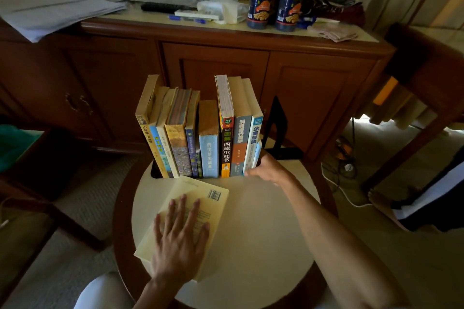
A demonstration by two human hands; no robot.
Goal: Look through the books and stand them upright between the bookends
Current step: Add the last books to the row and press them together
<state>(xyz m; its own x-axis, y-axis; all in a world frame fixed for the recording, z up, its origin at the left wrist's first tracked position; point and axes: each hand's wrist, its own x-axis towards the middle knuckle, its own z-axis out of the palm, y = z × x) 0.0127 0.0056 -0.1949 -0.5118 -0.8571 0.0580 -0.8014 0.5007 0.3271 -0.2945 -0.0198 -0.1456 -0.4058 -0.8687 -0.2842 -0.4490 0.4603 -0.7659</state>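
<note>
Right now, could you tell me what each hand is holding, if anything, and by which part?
Nothing is gripped. The left hand presses flat on the yellow book lying on the table. The right hand touches the rightmost standing book at its bottom end.

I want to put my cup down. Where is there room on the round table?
The table is bare between the flat book under the left hand and the right arm. The back is crowded with standing books, the right hand and the bookend.

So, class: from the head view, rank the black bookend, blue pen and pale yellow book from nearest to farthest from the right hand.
From the right hand:
1. Black bookend, just behind it.
2. Pale yellow book, lying flat to its left, under the left hand.
3. Blue pen, far back on the cabinet top.
</note>
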